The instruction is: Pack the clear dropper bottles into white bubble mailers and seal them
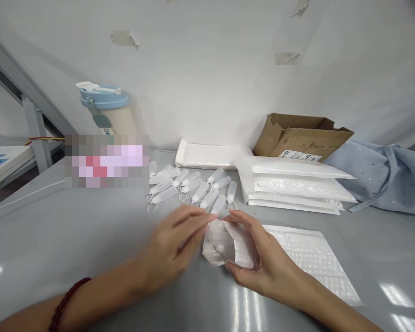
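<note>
Bag point(245, 246), white and open, is gripped in our right hand point(271, 260), near small bottles point(200, 191) on the table point(117, 226). Our left hand point(171, 244) is at its mouth; whether it holds something, we cannot tell.

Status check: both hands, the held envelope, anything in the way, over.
Right hand gripping padded envelope, mouth open. Left hand at its rim, grip unclear. Small bottles lying just beyond; no obstruction seen.

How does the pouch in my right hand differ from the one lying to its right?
The held pouch is in the right hand; the flat pouch lies on the table. The held pouch bulges, its mouth gaping; the flat pouch is spread out. Both are white and bubble-textured.
</note>
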Motion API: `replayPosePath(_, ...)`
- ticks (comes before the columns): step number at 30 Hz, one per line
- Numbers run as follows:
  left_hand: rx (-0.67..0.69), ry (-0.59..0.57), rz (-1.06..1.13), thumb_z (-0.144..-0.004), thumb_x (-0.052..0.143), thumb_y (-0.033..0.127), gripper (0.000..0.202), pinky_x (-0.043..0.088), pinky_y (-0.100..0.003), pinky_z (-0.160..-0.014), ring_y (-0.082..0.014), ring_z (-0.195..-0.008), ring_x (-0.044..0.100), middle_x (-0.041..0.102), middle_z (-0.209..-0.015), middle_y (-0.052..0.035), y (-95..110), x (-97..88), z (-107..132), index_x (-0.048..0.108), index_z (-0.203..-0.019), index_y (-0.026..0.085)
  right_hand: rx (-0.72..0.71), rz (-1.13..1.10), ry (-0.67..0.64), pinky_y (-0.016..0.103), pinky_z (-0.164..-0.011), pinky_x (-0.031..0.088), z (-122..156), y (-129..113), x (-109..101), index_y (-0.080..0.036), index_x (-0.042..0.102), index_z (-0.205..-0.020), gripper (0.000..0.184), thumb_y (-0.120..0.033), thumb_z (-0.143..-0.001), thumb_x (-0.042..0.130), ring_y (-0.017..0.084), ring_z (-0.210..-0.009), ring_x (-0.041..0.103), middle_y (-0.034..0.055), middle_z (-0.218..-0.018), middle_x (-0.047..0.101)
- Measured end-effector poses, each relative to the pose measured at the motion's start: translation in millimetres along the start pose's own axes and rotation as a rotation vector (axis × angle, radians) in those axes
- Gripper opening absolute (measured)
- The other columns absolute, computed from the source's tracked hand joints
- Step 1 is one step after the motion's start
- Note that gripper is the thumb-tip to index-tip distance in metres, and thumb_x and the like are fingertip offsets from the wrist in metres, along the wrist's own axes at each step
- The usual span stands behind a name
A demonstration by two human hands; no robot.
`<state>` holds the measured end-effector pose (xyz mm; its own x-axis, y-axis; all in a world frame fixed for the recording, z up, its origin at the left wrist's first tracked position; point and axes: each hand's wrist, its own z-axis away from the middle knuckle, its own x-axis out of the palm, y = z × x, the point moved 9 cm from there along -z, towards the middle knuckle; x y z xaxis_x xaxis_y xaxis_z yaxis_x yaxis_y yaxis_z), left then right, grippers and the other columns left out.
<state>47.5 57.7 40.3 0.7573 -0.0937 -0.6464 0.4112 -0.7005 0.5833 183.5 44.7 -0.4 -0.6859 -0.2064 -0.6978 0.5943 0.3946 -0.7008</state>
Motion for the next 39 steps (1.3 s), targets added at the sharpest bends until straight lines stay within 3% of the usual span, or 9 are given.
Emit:
replayPosePath(4, -0.241, -0.180, -0.041, -0.090, 0.047, 0.020, 0.016, 0.043, -0.021, -0.054, -0.0108, -0.058, 0.054, 0.060, -0.069, 0.0014, -20.5, 13.5, 3.4, 0.063, -0.089, 0.018, -0.005, 0.002, 0.013, 0.046, -0.095, 0.044, -0.2, -0.9, -2.2, -0.034, 0.021, -0.134, 0.077, -0.019, -0.071, 0.063, 0.027, -0.115, 0.051, 0.0054, -0.126, 0.051)
replayPosePath(10, -0.095, -0.503, -0.021, -0.093, 0.037, 0.014, 0.023, 0.044, -0.024, -0.061, -0.0133, -0.069, 0.056, 0.061, -0.086, -0.0036, 2.8, 54.2, 16.7, 0.060, -0.093, 0.016, -0.038, 0.030, -0.050, 0.044, -0.097, 0.043, 1.8, -8.3, 9.0, -0.031, 0.019, -0.134, 0.080, -0.017, -0.070, 0.065, 0.026, -0.118, 0.047, 0.0074, -0.129, 0.047)
replayPosePath(14, -0.046, -0.454, -0.091, -0.094, 0.037, 0.016, 0.028, 0.039, -0.026, -0.056, -0.0134, -0.062, 0.054, 0.059, -0.075, -0.0026, 2.7, 56.3, 19.7, 0.060, -0.078, 0.016, -0.056, 0.066, -0.147, 0.040, -0.094, 0.044, 3.3, -15.9, 16.1, -0.029, 0.020, -0.133, 0.084, -0.015, -0.068, 0.070, 0.024, -0.115, 0.049, 0.0073, -0.125, 0.049)
replayPosePath(19, -0.040, -0.366, -0.121, -0.093, 0.042, 0.018, 0.022, 0.036, -0.026, -0.054, -0.0122, -0.060, 0.051, 0.057, -0.072, -0.0008, 0.2, 48.1, 17.4, 0.057, -0.077, 0.016, 0.019, 0.127, -0.178, 0.048, -0.093, 0.043, -0.3, -4.2, 2.7, -0.021, 0.031, -0.133, 0.078, -0.051, -0.073, 0.071, 0.032, -0.117, 0.047, 0.0137, -0.126, 0.051)
replayPosePath(22, -0.087, -0.284, -0.064, -0.088, 0.049, 0.016, 0.012, 0.039, -0.024, -0.060, -0.0124, -0.067, 0.050, 0.054, -0.076, -0.0007, -2.9, 33.9, 11.1, 0.051, -0.075, 0.016, 0.045, 0.253, -0.090, 0.050, -0.091, 0.043, -4.9, 6.6, -13.5, -0.019, 0.044, -0.124, 0.041, -0.040, -0.090, 0.052, 0.030, -0.112, 0.050, 0.0132, -0.119, 0.055)
replayPosePath(25, -0.089, -0.347, -0.008, -0.082, 0.050, 0.010, 0.013, 0.040, -0.024, -0.065, -0.0132, -0.074, 0.048, 0.052, -0.075, 0.0004, -6.2, 33.0, 8.6, 0.045, -0.072, 0.018, 0.022, 0.339, -0.038, 0.046, -0.082, 0.046, -8.2, 9.9, -18.8, -0.020, 0.054, -0.110, 0.021, -0.024, -0.094, 0.042, 0.026, -0.098, 0.056, 0.0101, -0.102, 0.060)
replayPosePath(31, 0.065, -0.460, -0.034, -0.071, 0.050, 0.004, 0.017, 0.036, -0.025, -0.062, -0.0119, -0.063, 0.041, 0.048, -0.062, 0.0028, 5.4, 51.0, 14.5, 0.044, -0.062, 0.017, 0.084, 0.333, -0.005, 0.040, -0.066, 0.045, -8.5, 15.2, -13.3, -0.022, 0.045, -0.075, 0.018, -0.017, -0.090, 0.038, 0.021, -0.071, 0.051, 0.0056, -0.078, 0.056)
replayPosePath(36, 0.170, -0.592, -0.062, -0.084, 0.054, 0.018, 0.006, 0.039, -0.027, -0.069, -0.0148, -0.073, 0.050, 0.057, -0.078, -0.0021, 27.2, 63.8, 20.6, 0.058, -0.080, 0.017, 0.148, 0.278, 0.019, 0.037, -0.060, 0.044, -6.8, 23.3, -15.3, -0.025, 0.033, -0.071, 0.020, -0.017, -0.089, 0.033, 0.021, -0.066, 0.051, 0.0051, -0.073, 0.053)
replayPosePath(39, 0.146, -0.525, -0.025, -0.089, 0.047, 0.015, 0.016, 0.041, -0.027, -0.069, -0.0142, -0.070, 0.049, 0.056, -0.074, -0.0024, 28.5, 56.1, 15.1, 0.060, -0.080, 0.016, 0.185, 0.235, 0.025, 0.032, -0.055, 0.043, -6.4, 25.2, -19.9, -0.025, 0.032, -0.071, 0.021, -0.019, -0.091, 0.032, 0.018, -0.060, 0.051, 0.0020, -0.068, 0.054)
